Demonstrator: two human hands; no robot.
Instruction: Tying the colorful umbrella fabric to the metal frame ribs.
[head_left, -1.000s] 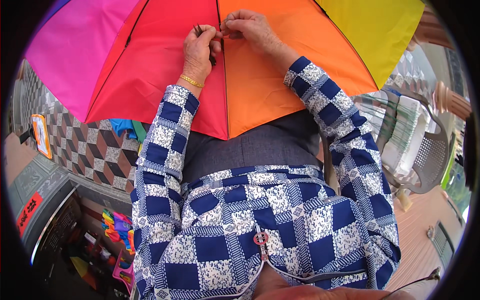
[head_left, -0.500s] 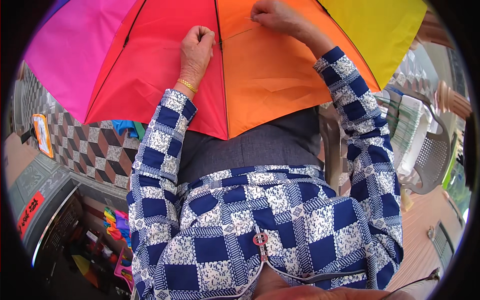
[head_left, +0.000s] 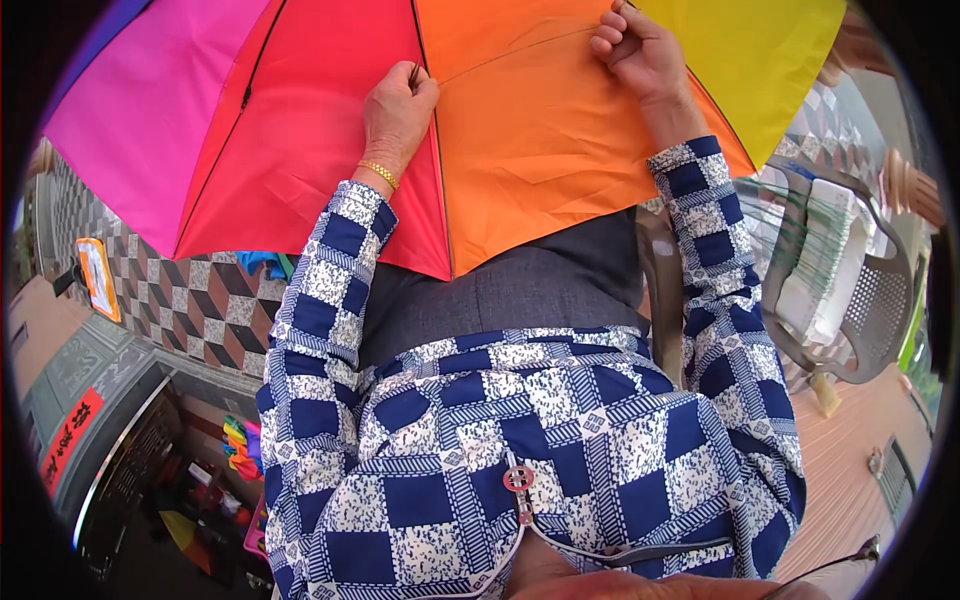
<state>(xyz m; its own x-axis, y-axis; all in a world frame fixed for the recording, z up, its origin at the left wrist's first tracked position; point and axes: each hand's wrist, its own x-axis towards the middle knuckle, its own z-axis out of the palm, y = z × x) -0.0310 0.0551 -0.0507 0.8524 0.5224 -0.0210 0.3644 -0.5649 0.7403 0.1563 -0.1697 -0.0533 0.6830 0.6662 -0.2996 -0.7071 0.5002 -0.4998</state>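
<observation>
A rainbow umbrella canopy (head_left: 540, 150) is spread over my lap, its inner side with dark ribs facing me. My left hand (head_left: 398, 112) is closed in a pinch beside the rib (head_left: 434, 150) between the red and orange panels. A short dark piece shows at its fingertips; I cannot tell whether it is part of the rib. From near that rib a thin thread (head_left: 520, 48) runs across the orange panel to my right hand (head_left: 642, 58). The right fingers are curled and pinched at its end; a needle, if any, is too small to see.
A grey plastic chair (head_left: 868, 330) on the right bears a white block with green thread-like strands (head_left: 825, 255). An orange-framed sign (head_left: 98, 280) stands on the patterned tile floor (head_left: 215, 310) at left. Colourful cloth (head_left: 242, 448) lies lower left.
My right hand has moved right and slightly down and turned, with the thread now stretched longer across the orange panel. The left hand stays by the rib, shifted slightly.
</observation>
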